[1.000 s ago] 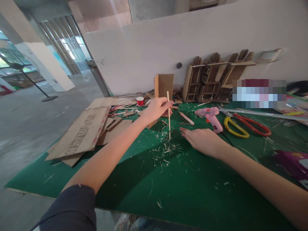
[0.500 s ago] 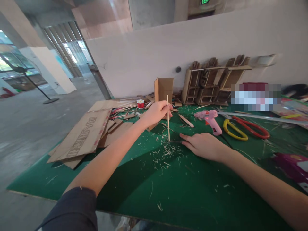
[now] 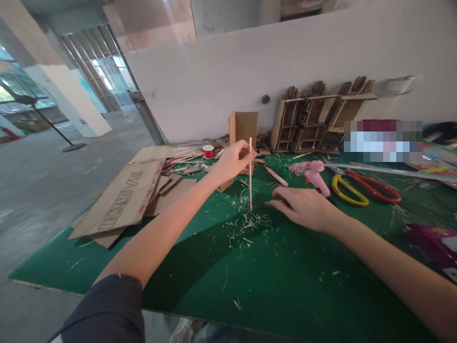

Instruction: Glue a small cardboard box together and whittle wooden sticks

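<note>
Pinches a stick (image 3: 250, 188) upright at centre frame with the left hand (image 3: 232, 162), apparently mid-shaving; curls the right hand (image 3: 305, 207) nearby, can't tell around what; likely calls for steady bracing next.

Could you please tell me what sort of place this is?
Probably a handcraft workspace inside a roughly finished building. A pink, pistol-shaped glue gun and flat brown cardboard pieces lie on a green-topped table, and the grey floor looks like bare concrete.
</note>
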Available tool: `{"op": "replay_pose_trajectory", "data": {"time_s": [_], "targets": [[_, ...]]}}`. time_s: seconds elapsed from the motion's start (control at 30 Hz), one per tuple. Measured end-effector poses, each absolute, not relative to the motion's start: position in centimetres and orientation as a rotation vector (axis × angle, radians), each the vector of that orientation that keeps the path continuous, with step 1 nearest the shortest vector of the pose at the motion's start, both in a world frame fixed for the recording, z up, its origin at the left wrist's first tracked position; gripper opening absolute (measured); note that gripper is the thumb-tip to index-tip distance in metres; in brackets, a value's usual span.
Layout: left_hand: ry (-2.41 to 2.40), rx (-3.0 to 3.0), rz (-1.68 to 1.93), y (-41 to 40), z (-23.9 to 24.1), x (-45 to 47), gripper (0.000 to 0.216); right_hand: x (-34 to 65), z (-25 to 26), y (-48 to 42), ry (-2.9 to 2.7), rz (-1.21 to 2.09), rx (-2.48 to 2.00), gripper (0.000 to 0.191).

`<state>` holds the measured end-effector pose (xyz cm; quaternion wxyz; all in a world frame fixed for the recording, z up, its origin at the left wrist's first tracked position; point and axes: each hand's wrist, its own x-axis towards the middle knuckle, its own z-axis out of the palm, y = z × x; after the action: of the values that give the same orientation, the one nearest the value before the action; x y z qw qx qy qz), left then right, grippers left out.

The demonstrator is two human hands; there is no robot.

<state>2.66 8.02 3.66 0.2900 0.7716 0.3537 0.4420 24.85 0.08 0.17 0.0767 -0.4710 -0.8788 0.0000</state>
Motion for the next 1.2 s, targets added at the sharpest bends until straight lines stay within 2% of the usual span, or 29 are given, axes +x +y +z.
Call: {"op": "replay_pose_trajectory", "data": {"time_s": [0.13,0.33,0.63,0.73,0.87,1.03,1.2], "targets": [[0.942,2.017,1.186,8.1,3.7,2.7,0.011,25.1,0.0,0.0,-2.641,0.016,-1.347,0.033],[0.949,2.002,1.234,7.6,4.2,2.6,0.013,25.4,-0.4,0.3,-2.608,-0.041,-1.281,0.018],[0.933,2.030,1.264,7.3,4.7,2.3,0.014,25.8,-1.1,1.2,-2.470,-0.313,-1.340,0.022],[0.944,2.048,1.280,7.3,5.0,2.3,0.005,25.9,-1.2,1.2,-2.449,-0.321,-1.411,0.026],[0.989,2.026,1.312,7.2,5.2,2.2,0.012,25.8,-0.9,1.1,-2.395,-0.277,-1.471,0.029],[0.958,1.856,1.326,7.1,5.6,2.2,0.021,25.4,-0.9,1.4,-2.170,-0.022,-1.515,0.028],[0.956,1.685,1.325,6.3,5.8,2.8,0.024,24.7,-1.8,1.8,-1.789,0.706,-1.430,0.030]]}}
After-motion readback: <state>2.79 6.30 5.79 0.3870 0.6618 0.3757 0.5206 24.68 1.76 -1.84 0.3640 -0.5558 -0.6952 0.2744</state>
